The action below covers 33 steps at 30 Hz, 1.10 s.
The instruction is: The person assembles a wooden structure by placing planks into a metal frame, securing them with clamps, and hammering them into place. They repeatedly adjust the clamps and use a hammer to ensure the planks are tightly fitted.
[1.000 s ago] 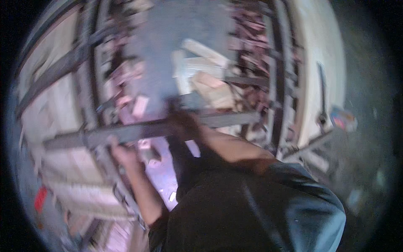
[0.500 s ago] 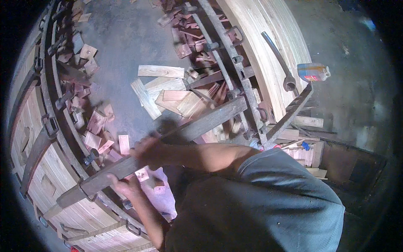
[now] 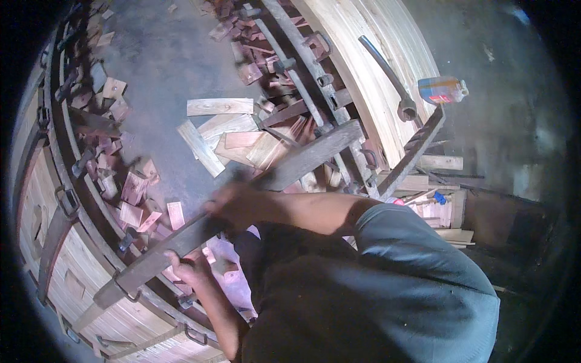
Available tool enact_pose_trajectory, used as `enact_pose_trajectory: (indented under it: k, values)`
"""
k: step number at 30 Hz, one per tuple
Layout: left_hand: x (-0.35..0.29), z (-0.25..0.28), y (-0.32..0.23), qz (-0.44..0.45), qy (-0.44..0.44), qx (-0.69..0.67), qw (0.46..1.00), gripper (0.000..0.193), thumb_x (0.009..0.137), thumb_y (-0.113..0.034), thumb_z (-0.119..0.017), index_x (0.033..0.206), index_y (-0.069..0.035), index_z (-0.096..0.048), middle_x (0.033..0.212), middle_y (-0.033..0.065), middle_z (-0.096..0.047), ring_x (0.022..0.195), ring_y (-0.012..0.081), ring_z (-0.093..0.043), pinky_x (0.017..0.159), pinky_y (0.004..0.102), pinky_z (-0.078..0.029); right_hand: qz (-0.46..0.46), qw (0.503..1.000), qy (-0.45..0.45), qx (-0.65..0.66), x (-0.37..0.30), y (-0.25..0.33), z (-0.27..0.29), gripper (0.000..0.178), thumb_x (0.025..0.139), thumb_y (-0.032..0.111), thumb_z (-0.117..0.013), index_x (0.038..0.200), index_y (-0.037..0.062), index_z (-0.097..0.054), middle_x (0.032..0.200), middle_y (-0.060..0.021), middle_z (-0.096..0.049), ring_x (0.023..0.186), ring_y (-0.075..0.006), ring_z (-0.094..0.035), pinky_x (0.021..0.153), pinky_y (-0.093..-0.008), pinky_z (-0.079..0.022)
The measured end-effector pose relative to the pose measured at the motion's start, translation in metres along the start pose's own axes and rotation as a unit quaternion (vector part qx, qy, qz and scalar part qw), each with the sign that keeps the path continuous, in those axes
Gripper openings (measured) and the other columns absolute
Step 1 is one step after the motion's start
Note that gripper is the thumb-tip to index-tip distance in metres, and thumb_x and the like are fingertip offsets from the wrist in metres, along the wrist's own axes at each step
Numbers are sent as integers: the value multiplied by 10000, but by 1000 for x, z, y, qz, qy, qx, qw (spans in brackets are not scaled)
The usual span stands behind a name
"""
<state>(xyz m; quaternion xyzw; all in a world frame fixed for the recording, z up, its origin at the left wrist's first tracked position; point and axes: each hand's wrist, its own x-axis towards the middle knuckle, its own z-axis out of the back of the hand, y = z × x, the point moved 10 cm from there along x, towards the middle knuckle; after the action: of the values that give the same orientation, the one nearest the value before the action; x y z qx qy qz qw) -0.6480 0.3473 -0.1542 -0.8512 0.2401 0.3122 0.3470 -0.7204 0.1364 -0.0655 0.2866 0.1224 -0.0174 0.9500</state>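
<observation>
A long dark wooden bar (image 3: 311, 156) lies slantwise across the view, gripped in both hands. My right hand (image 3: 233, 206) is closed over its middle, slightly blurred. Farther down, my left hand (image 3: 190, 266) holds it from the near side, thumb up against the edge and fingers partly hidden underneath. The lower-left end of the bar passes through a metal loop (image 3: 126, 287) at the left rack and tapers over the pale boards. Its upper-right end overlaps the metal frame (image 3: 345, 151) on the right.
On the left, metal clamp bars cross a panel of pale boards (image 3: 60, 266). Loose offcuts (image 3: 227, 136) and wood scraps cover parts of the floor. A large wrench (image 3: 390, 78) rests on pale planks (image 3: 363, 60) at the right, near a plastic bottle (image 3: 440, 91).
The bar has shifted slightly toward the upper right, its far end now farther over the right frame. My right hand has moved along with it. The whole view has also shifted slightly.
</observation>
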Motion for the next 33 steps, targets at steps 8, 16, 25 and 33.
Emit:
enact_pose_trajectory:
  k: [8,16,25,33]
  values:
    - [-19,6,28,66,-4,0,998,590,1012,-292,-549,1410,118,-403,1444,280,-453,1320,417,-456,1158,553,-329,-62,996,62,11,-30,-11,10,555,588,194,-788,1081,41,-583,995,-154,-630,961,-351,-642,825,-489,-504]
    - [-31,21,32,69,-25,6,997,640,915,-264,-698,1396,64,-432,1401,210,-528,1301,360,-493,1142,545,-360,-56,997,18,42,-45,-12,-7,598,572,243,-835,1088,50,-602,1001,-175,-633,899,-352,-660,797,-499,-514]
    - [-20,10,12,7,-61,68,996,680,883,-359,-727,1373,43,-480,1385,195,-544,1273,349,-527,1088,538,-430,-13,993,-113,15,-21,5,-11,370,593,179,-726,916,46,-604,781,-132,-628,716,-295,-665,662,-441,-485]
    - [-16,14,22,24,-111,149,982,714,877,-434,-719,1406,-17,-481,1413,151,-526,1299,330,-497,1130,518,-364,-91,995,3,42,5,35,-32,546,685,187,-748,1174,-5,-598,1016,-206,-661,936,-326,-679,793,-458,-520]
